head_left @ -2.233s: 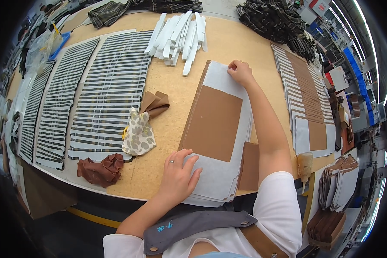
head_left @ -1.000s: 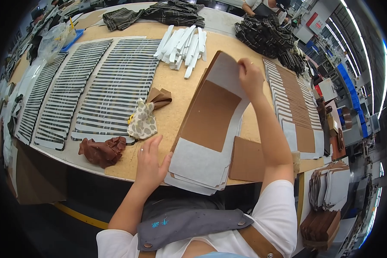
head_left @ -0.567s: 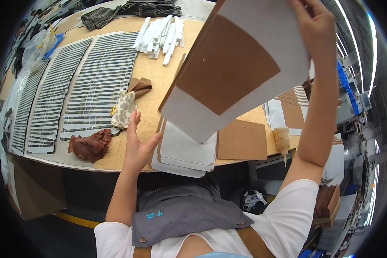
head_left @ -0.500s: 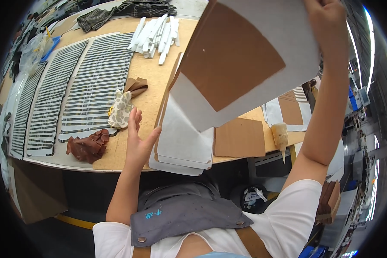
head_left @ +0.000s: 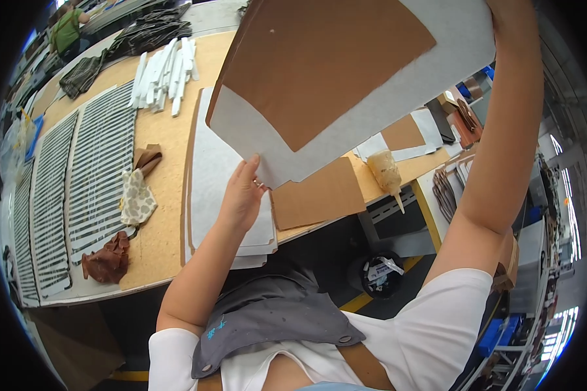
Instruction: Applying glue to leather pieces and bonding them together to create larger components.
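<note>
Right arm: raised high and nearly straight, forearm running up the right side of the view; the right hand (head_left: 502,8) sits at the top edge, mostly cut off, gripping the upper end of the lifted sheet.
Lifted sheet (head_left: 346,78): a large white piece with a brown panel on its face, held tilted in the air above the tabletop (head_left: 166,140).
Left arm: bent at the elbow, forearm rising from the lower edge.
Left hand (head_left: 241,195): fingers extended upward, loosely open, fingertips touching the lower white edge of the lifted sheet; it hovers over the stack.
Stack of white sheets (head_left: 222,176): lying flat near the tabletop's front edge.
Brown card (head_left: 316,195): flat, just right of the stack.
</note>
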Tool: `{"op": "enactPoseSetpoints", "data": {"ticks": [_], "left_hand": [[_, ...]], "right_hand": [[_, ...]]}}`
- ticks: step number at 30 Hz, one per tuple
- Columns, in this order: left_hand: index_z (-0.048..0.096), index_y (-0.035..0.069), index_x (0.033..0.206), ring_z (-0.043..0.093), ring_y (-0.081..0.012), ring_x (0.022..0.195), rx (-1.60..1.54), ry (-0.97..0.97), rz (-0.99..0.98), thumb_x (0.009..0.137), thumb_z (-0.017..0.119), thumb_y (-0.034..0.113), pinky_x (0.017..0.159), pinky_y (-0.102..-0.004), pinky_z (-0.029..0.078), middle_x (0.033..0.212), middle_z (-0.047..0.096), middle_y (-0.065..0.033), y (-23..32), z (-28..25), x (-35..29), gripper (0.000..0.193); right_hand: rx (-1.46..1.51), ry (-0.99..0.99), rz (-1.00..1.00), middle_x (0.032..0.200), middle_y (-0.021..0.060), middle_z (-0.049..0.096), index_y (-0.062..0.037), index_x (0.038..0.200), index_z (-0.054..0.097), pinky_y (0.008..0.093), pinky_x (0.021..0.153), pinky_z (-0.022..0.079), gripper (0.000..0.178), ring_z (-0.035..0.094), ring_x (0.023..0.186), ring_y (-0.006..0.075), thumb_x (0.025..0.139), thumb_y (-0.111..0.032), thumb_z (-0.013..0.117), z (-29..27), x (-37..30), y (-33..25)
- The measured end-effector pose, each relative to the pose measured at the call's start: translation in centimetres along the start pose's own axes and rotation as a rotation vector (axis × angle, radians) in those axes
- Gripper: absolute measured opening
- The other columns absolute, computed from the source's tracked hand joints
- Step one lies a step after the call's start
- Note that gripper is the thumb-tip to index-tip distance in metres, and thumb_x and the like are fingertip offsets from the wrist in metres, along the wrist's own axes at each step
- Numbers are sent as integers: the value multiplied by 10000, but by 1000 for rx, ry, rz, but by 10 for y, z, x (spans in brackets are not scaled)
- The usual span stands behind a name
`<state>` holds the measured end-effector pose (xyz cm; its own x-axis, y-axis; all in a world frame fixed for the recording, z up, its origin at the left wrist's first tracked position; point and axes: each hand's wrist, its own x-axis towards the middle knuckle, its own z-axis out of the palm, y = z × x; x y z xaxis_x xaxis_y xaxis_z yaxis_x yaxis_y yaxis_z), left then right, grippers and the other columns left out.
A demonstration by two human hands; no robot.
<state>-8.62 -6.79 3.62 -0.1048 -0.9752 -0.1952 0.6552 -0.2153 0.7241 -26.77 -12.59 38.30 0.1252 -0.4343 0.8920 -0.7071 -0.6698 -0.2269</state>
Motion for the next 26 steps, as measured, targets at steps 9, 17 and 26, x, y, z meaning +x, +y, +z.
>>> {"op": "enactPoseSetpoints", "data": {"ticks": [9,17,26], "left_hand": [[631,30,924,509,-89,623,298,-36,145,942,543,246,624,-243,442,735,596,-11,8,43,33,235],[624,-9,869,492,-71,589,607,-199,73,939,540,219,553,-228,432,668,548,0,-46,100,110,253],[629,-24,900,565,-128,668,808,-360,-89,856,628,216,631,-290,460,720,612,-71,-137,126,170,244]], "right_hand": [[-461,6,172,822,62,682,-48,1010,678,260,706,464,240,600,745,118,868,-233,622,-73,-46,257],[-672,25,502,902,122,683,-115,976,683,377,739,490,233,645,860,315,873,-276,549,-89,-150,392],[-928,-136,904,1030,100,680,-184,1036,672,488,922,407,223,622,1027,253,858,-283,581,-91,-239,493]]}}
